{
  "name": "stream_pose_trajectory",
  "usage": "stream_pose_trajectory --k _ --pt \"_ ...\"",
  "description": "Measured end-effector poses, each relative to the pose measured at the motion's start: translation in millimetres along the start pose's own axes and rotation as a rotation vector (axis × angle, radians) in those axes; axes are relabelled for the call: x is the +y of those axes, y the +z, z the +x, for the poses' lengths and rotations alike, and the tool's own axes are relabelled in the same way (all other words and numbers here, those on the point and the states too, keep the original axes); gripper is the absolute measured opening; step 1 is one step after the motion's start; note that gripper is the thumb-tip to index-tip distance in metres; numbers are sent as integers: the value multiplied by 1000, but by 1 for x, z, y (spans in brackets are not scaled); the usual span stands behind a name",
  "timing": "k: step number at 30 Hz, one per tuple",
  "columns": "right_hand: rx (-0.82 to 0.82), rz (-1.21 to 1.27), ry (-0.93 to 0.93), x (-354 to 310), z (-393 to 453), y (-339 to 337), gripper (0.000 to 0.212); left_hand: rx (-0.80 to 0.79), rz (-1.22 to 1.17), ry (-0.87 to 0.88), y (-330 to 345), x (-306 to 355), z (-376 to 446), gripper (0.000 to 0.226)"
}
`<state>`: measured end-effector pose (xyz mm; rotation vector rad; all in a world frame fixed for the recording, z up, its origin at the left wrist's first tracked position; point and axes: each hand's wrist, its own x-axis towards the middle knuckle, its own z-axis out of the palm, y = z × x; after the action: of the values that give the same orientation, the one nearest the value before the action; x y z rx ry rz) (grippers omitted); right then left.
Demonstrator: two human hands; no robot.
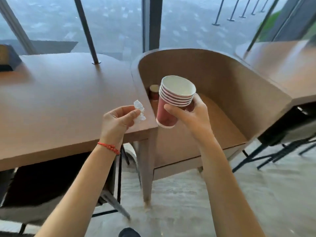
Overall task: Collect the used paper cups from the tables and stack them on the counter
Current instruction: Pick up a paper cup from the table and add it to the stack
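Observation:
My right hand [193,115] grips a stack of several red paper cups [172,101] with white rims, tilted with the open mouth up and toward the window. The stack hangs over the gap between the brown table [59,100] and the curved wooden seat [222,93]. My left hand [118,122] pinches a crumpled white tissue [139,111] above the table's right corner. A red bead bracelet circles the left wrist.
A small jar with a tan lid [154,91] stands on the curved seat behind the cups. A dark box [6,59] sits at the table's far left. A second table [282,65] lies to the right. Dark chairs [282,134] stand under both tables. Windows run behind.

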<state>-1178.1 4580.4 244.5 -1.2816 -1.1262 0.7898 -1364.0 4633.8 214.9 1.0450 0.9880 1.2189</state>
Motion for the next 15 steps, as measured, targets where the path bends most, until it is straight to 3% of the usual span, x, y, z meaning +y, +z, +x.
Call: stream_pose_trajectory --k 5,15 --pt "233 -38 25 8 -34 -100 59 -176 103 -23 94 -26 -19 6" --pt "706 -145 89 6 -127 -269 51 -665 163 -79 276 -53 -83 5"
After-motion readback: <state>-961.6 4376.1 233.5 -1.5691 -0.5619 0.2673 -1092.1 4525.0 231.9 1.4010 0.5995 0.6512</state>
